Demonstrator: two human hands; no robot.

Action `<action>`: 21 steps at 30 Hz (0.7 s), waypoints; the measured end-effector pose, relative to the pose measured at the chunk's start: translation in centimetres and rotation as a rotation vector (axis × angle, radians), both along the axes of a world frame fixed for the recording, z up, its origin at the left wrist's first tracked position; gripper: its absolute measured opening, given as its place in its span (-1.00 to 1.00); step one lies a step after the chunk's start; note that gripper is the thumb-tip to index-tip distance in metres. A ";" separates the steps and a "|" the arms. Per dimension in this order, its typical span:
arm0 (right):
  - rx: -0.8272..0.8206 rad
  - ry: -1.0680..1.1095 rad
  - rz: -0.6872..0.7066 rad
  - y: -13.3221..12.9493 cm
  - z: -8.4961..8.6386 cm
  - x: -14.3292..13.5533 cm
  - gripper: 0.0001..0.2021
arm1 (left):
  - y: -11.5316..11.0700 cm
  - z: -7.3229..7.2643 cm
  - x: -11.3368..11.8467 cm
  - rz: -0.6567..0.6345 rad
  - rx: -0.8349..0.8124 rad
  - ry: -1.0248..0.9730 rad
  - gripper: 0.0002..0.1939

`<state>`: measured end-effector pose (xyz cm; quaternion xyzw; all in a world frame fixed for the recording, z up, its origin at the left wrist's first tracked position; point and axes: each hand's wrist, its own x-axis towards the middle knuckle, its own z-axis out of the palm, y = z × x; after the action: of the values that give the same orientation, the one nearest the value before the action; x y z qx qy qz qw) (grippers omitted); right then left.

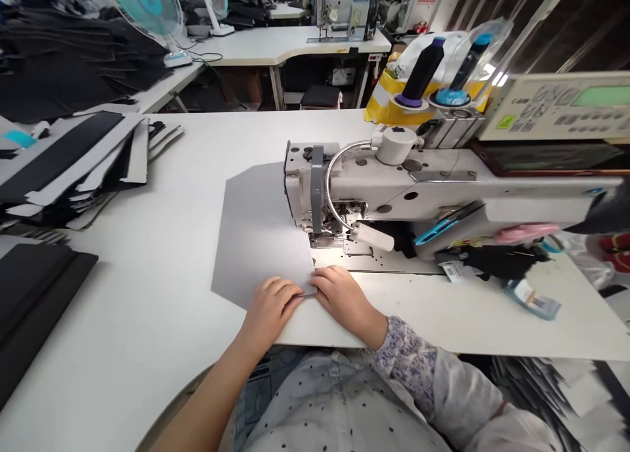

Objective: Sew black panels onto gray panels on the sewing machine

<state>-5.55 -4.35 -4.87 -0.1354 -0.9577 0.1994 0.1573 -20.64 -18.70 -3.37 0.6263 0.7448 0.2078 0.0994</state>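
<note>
A grey fabric panel point(256, 222) with angled corners lies flat on the white table, its right edge beside the needle area of the sewing machine point(394, 176). My left hand point(275, 301) grips the panel's near edge, fingers bent over it. Close to its right, my right hand point(342, 298) pinches the panel's near right corner, just in front of the machine's lit needle plate point(374, 262). Part of the panel's far right side is hidden behind the machine head.
Stacked grey and black fabric pieces point(83, 170) lie at the left, with folded black fabric point(39, 301) nearer. Thread cones point(422, 71) and a control panel point(566, 107) stand at the back right. Blue-handled snips point(436, 231) and a small packet point(531, 299) are by the machine arm.
</note>
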 end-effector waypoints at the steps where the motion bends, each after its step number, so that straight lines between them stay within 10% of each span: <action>1: -0.010 -0.017 -0.009 -0.3 0.2 0.3 -0.84 | 0.2 0.1 0.0 -0.008 0.000 0.005 -0.80; 13: -0.183 -0.095 -0.186 -0.3 0.6 -0.6 -0.92 | 2.2 1.8 0.6 0.083 -0.154 0.068 -0.81; 21: 0.049 -0.118 -0.060 -1.1 0.2 0.6 -0.87 | -0.1 -1.0 1.0 -0.046 0.059 0.232 -0.70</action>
<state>-4.91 -5.42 -4.63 -0.1718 -0.9654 0.1626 0.1096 -19.65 -18.82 -4.34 0.6657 0.7303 0.1533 -0.0013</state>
